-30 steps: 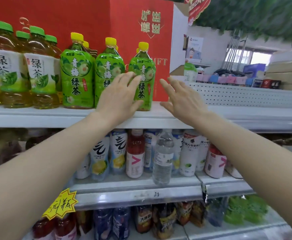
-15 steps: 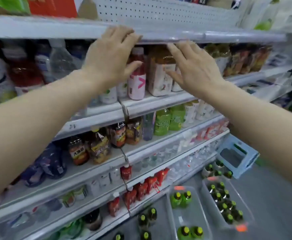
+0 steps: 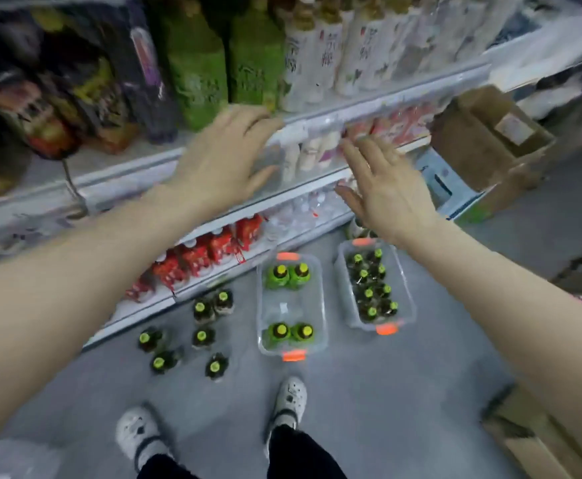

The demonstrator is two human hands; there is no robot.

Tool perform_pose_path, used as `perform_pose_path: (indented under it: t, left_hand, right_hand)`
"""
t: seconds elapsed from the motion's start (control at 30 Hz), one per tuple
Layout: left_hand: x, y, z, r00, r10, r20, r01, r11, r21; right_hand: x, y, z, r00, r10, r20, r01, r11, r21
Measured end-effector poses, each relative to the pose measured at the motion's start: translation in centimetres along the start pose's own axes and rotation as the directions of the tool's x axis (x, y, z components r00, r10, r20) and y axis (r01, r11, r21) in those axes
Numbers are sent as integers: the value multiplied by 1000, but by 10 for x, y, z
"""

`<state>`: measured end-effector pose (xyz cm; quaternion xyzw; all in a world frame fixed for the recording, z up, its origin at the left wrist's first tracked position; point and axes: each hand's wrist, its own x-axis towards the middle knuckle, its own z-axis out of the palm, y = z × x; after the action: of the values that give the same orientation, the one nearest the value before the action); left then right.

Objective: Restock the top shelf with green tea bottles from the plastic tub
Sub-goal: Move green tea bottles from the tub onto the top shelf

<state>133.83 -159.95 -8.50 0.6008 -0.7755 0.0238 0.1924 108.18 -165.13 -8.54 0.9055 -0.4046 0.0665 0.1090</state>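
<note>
I look down at the floor in front of the shelving. A clear plastic tub (image 3: 291,307) with orange handles stands there, holding green tea bottles with yellow caps: a pair (image 3: 290,274) at its far end and a pair (image 3: 291,332) at its near end. My left hand (image 3: 225,160) and my right hand (image 3: 382,188) hover above it at mid-shelf height, both empty with fingers spread. The top shelf is out of view.
A second clear tub (image 3: 374,286) with several dark bottles stands to the right. Several loose dark bottles (image 3: 202,337) stand on the grey floor to the left. My feet (image 3: 289,397) are just behind the tubs. Cardboard boxes (image 3: 490,136) sit at right, stocked shelves (image 3: 192,74) ahead.
My view has swung down from the top shelf to the floor. Both empty hands have come down from the shelf edge with it; the tubs are now below them.
</note>
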Motion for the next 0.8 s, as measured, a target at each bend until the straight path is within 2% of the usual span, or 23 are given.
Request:
perform_pose_path:
  t: [0.1, 0.23, 0.43, 0.57, 0.67, 0.8]
  left_hand:
    - [-24, 10, 84, 992, -61, 114, 70, 995, -72]
    - [-65, 12, 184, 962, -108, 251, 144, 982, -127]
    - [-126, 9, 330, 869, -149, 472, 258, 950, -174]
    - [-174, 6, 438, 799, -180, 574, 344, 919, -192]
    - [-208, 3, 510, 750, -188, 634, 386, 903, -188]
    - [-249, 4, 592, 693, -155, 704, 395, 899, -191]
  right_hand:
    - [-28, 13, 74, 989, -38, 140, 29, 997, 71]
    - [-65, 13, 172, 971, -42, 237, 0, 985, 172]
    - [-123, -8, 326, 902, -34, 430, -95, 957, 275]
    - [-166, -27, 443, 776, 5, 631, -245, 923, 295]
    - [-194, -39, 521, 652, 20, 758, -343, 900, 270]
    - [-230, -56, 608, 519, 35, 854, -438, 869, 231]
